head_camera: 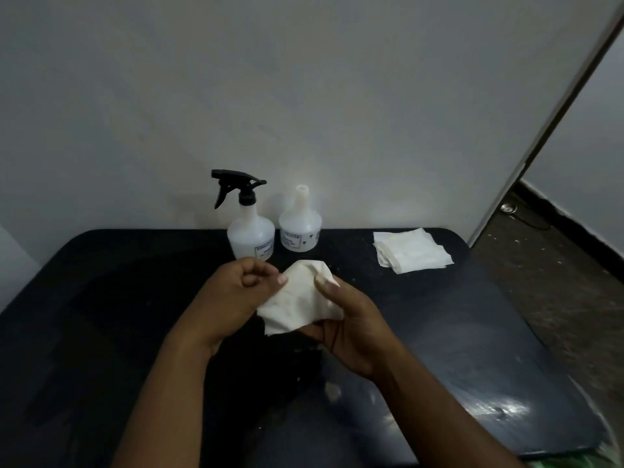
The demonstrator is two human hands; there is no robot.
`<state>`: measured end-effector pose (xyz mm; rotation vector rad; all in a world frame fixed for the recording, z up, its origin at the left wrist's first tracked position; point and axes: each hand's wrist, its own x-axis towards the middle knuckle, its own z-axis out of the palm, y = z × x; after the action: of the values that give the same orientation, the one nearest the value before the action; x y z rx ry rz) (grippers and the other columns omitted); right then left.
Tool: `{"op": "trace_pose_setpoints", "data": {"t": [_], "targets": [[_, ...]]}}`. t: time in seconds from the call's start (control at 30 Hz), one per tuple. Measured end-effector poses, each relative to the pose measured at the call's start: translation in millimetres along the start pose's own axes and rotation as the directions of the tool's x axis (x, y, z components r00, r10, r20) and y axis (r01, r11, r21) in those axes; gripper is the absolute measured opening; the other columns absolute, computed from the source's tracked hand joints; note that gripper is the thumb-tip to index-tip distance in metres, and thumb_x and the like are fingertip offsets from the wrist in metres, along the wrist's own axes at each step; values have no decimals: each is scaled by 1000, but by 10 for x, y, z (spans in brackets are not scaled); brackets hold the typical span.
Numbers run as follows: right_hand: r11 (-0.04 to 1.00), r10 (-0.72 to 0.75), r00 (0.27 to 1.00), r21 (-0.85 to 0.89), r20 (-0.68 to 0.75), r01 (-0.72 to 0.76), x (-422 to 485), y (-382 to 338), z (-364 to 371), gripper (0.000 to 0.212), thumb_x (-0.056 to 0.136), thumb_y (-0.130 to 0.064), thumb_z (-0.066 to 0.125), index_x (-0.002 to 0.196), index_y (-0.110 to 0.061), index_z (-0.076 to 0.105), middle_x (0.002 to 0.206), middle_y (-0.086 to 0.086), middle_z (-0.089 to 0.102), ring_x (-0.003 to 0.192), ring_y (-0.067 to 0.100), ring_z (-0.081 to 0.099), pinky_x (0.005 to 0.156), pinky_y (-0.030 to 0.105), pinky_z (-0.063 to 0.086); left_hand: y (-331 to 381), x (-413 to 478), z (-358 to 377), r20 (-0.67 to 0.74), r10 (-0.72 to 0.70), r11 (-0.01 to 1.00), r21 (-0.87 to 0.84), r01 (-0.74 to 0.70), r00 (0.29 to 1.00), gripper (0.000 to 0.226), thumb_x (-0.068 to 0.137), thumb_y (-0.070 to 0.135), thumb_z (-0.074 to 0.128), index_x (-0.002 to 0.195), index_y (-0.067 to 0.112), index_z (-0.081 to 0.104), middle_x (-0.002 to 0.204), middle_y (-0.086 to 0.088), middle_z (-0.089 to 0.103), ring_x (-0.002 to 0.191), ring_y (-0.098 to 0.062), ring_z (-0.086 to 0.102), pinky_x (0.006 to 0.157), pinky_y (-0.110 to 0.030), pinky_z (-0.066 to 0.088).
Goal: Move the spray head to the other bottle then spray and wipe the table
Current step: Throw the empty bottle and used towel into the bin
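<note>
A crumpled white wipe (297,298) is held above the black table (101,298) between both hands. My left hand (236,292) pinches its left edge, and my right hand (347,319) cups it from the right and below. At the back of the table stand two translucent white bottles. The left bottle (250,234) carries the black spray head (236,185), its nozzle pointing left. The right bottle (300,228) has an open neck with no cap.
A stack of white paper wipes (412,251) lies at the table's back right. A white wall rises just behind the bottles. To the right, past the table edge, is a dark speckled floor (557,282) and a door frame.
</note>
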<state>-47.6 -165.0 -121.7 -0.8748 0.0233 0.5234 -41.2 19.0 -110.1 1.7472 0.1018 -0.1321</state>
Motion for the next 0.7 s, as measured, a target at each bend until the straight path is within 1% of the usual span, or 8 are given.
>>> {"op": "trace_pose_setpoints", "data": {"t": [0.13,0.23,0.3,0.37,0.43,0.5,0.6,0.7], "targets": [[997,-66,987,-39,147,73,-12,-102,-265,50,81,4,64,130,-3,54,119,20,63,107,33,64,81,38,59,-4,103,230,-32,-13,999,-36,11,999,35,70,11,83,100,16,67,85,-6,78,81,-24,75,72,-38,57],[957,-177,983,-224,49,183,37,-189,-394,45,81,11,65,122,-6,60,107,15,67,98,27,66,78,37,58,52,167,421,-77,-16,988,-155,4,997,61,54,14,86,110,17,62,91,-3,78,85,-21,75,71,-38,57],[740,-340,940,-621,-12,260,15,-326,-480,33,82,3,67,113,-9,65,96,5,69,90,18,65,77,34,54,81,211,525,-41,-9,981,-195,1,999,78,46,20,85,119,22,57,100,-2,77,90,-19,74,72,-38,57],[375,-390,915,-891,100,257,-70,-509,-566,24,81,-8,69,104,-15,68,88,-3,69,80,10,64,71,28,52,126,234,615,62,9,994,-112,-2,998,84,45,28,87,122,33,54,105,4,76,92,-13,73,71,-31,57],[59,-302,931,-970,206,234,-174,-670,-635,20,79,-17,69,98,-22,69,88,-2,71,80,15,66,67,29,50,143,255,703,137,9,999,34,-14,991,78,47,30,86,119,35,57,108,4,75,93,-10,73,70,-24,57],[-108,-253,939,-971,232,211,-278,-785,-691,16,77,-22,70,93,-26,69,87,0,72,79,20,65,63,31,48,148,315,816,139,2,990,136,-21,990,65,56,24,85,116,31,60,113,-1,71,96,-13,71,76,-27,55],[-132,-294,923,-967,248,218,-374,-838,-773,11,77,-27,71,87,-27,67,82,-1,71,74,20,64,60,29,42,192,492,920,135,4,940,339,-50,991,63,72,8,82,124,31,55,127,-3,62,110,-18,64,89,-38,53],[-72,-323,929,-984,180,165,-433,-895,-906,17,77,-27,68,94,-27,69,87,-2,72,79,16,66,65,29,49,252,772,950,65,90,647,755,-108,994,76,79,0,67,146,19,36,143,-13,49,124,-29,53,95,-34,46]]}}
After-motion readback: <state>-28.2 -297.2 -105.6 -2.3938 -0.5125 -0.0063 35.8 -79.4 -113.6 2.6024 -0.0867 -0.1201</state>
